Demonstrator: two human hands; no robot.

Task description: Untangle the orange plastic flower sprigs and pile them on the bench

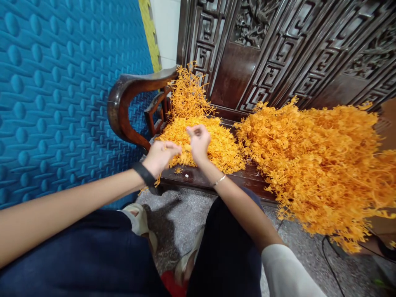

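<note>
My left hand, with a black band on its wrist, is closed in a pinch at the front left of a low heap of small orange flower-like pieces. Orange strands hang below this hand. Beside it my right hand, wearing a thin bracelet, is curled with thumb and finger together over the same heap. Both hands are smeared by motion; what the right fingertips hold cannot be made out. Behind the heap stands a looser tangle of orange curly strands.
A large orange mass of similar pieces spreads over the right of the dark wooden bench. The bench has a curved armrest and a carved backrest. A blue mat lies left; a black cable runs along the floor.
</note>
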